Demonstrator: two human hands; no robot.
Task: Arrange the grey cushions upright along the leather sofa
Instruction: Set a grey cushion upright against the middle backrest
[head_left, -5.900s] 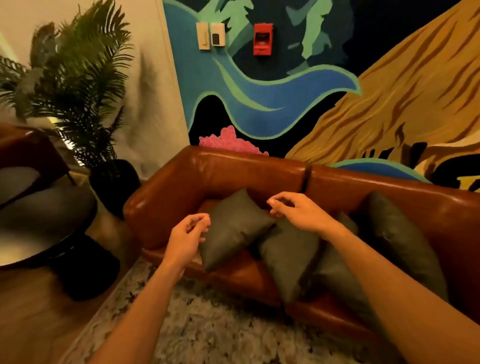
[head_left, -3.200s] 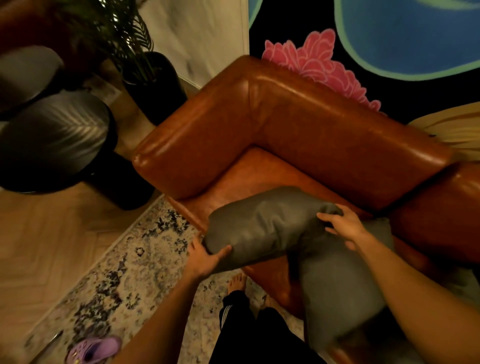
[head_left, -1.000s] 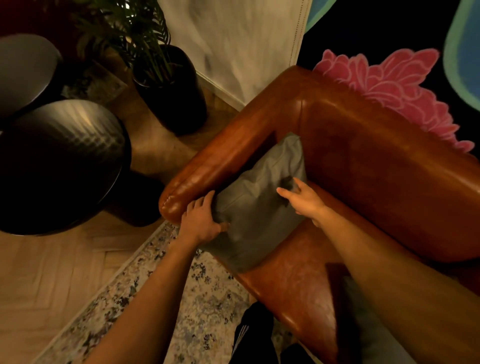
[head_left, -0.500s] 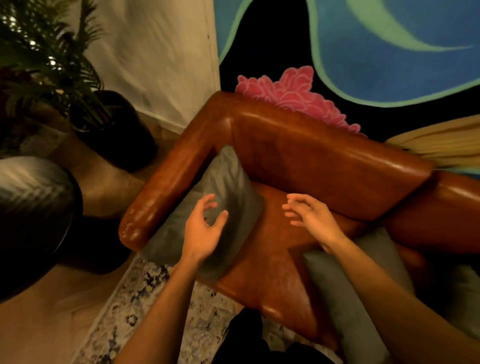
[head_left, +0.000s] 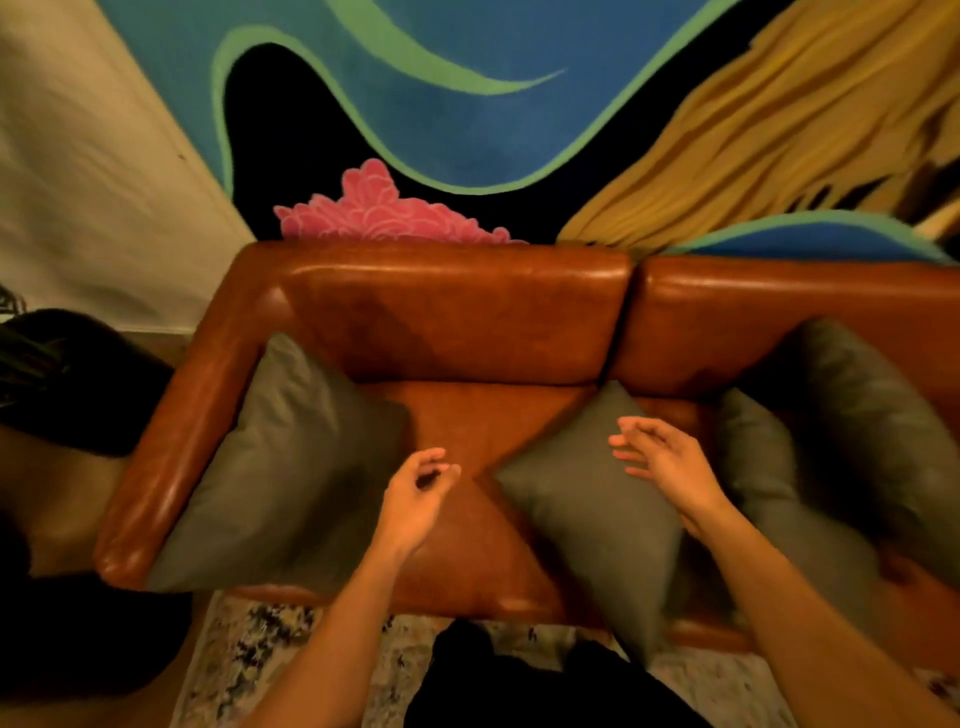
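Both my hands empty: left hand (head_left: 415, 499) loosely curled over sofa (head_left: 457, 322) seat, mid-frame; right hand (head_left: 660, 467) open above center cushion (head_left: 587, 514). Left cushion (head_left: 291, 467) leans on armrest; two more cushions (head_left: 857, 415) right of frame.

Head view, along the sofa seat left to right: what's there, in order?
Sofa armrest → cushion leaning on it → left hand → middle cushion → right hand → two more cushions, overlapping, at the right end.

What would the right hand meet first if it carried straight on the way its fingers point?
Probably the middle grey cushion: the right hand hovers open over its upper right part, though depth is unclear.
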